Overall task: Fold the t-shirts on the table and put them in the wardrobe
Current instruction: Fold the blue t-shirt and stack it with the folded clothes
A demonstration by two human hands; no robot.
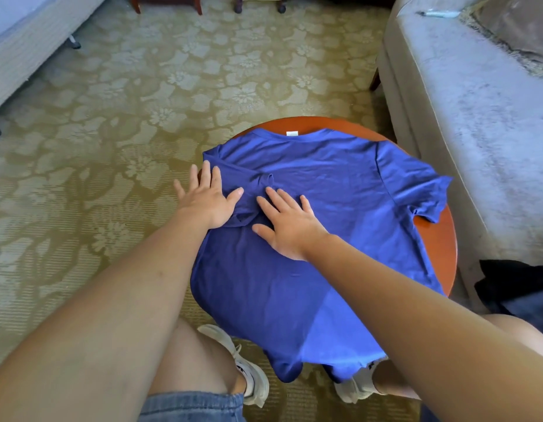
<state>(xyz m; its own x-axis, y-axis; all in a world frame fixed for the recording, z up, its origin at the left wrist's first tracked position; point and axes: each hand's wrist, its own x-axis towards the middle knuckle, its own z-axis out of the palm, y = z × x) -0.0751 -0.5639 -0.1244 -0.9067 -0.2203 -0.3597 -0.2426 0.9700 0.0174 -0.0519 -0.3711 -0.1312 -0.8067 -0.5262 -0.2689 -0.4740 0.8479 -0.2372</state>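
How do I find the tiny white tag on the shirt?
Look at the round wooden table beside the grey sofa; a blue t-shirt covers it. At its far edge sits the white tag, the only white spot on the blue.

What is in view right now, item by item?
t-shirt: one, blue, spread over the table, one sleeve folded inward, hem hanging off the near edge
table: one, reddish-brown, round, under the t-shirt
sofa: one, grey, right of the table
cushion: one, grey-brown, on the sofa
dark garment: one, black, lower right by the sofa
carpet: one, olive floral, floor
shoes: two, white, by the table's near edge
left hand: flat on the folded sleeve
right hand: flat on the t-shirt
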